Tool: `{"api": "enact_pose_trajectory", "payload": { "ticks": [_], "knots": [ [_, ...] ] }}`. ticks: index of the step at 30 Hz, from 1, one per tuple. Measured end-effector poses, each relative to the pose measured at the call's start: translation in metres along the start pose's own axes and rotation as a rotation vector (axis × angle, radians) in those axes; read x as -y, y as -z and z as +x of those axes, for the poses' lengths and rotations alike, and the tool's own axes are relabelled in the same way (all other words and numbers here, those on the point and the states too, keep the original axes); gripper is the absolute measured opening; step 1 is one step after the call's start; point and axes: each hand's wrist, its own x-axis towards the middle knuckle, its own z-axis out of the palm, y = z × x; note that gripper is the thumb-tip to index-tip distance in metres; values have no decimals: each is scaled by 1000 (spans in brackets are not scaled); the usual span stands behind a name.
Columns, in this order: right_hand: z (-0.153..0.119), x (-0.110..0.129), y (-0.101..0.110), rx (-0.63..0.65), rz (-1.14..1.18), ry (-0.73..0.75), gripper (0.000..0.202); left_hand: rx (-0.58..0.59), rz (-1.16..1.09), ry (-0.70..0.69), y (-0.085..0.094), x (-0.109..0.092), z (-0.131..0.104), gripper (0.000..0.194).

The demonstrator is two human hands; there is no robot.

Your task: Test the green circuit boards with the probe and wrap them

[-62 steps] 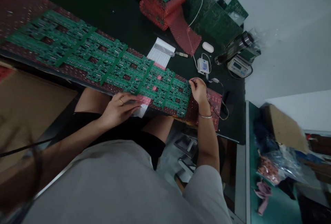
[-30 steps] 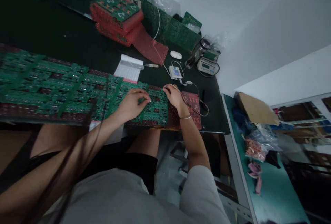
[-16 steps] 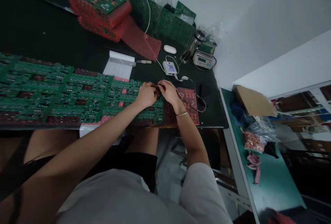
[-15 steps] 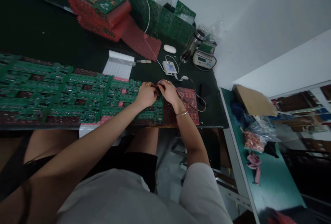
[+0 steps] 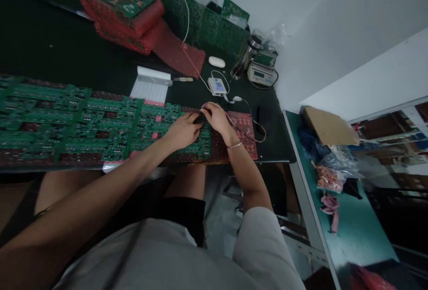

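Note:
My right hand (image 5: pixel 216 118) is closed, fingers pinched on the end of a thin multi-wire cable (image 5: pixel 257 140) at the right end of the green circuit boards. The cable loops right and back to a small white device (image 5: pixel 217 86) with a lit screen. My left hand (image 5: pixel 185 131) lies over the rightmost circuit board (image 5: pixel 152 122), fingers stretched toward my right fingertips; a small dark spot shows between them. What the fingertips touch is hidden. More joined circuit boards (image 5: pixel 72 122) extend left, on red bubble wrap (image 5: pixel 82 157).
Behind lie a paper sheet (image 5: pixel 149 90), a utility knife (image 5: pixel 183 79), a white oval case (image 5: pixel 216 62), a flask (image 5: pixel 246 56) and a scale (image 5: pixel 261 75). Wrapped boards (image 5: pixel 122 13) stand at the back left. The table's right edge (image 5: pixel 290 140) is near a lower green bench (image 5: pixel 354 232).
My left hand has loosened from a tighter curl and lies flatter, slightly left and lower. My right hand stays pinched at nearly the same place. The view has shifted a little.

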Motion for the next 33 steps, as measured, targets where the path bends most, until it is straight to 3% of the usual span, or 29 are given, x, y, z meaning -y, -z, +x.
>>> {"api": "enact_pose_trajectory", "payload": {
  "ticks": [4, 8, 10, 14, 18, 24, 28, 33],
  "knots": [
    [-7, 11, 20, -67, 27, 0, 16, 35, -9, 10, 4, 0, -1, 42],
    [-49, 40, 45, -147, 76, 82, 27, 30, -92, 18, 1, 6, 4, 43],
    [-76, 54, 42, -143, 95, 70, 31, 51, -126, 2, 0, 8, 6, 45],
    [-115, 64, 14, -135, 102, -28, 31, 31, -207, -10, 10, 10, -5, 53],
    [-123, 59, -1, -129, 90, -70, 26, -121, -236, 71, 37, 12, -48, 54],
    [-125, 59, 3, -110, 81, -53, 22, -235, -250, 200, 73, 18, -128, 47],
    [-126, 61, 2, -84, 43, -44, 23, -302, -248, 288, 78, 14, -164, 38],
    [-125, 58, -5, -139, 58, -39, 24, -342, -281, 300, 67, 1, -190, 24]
  ]
}}
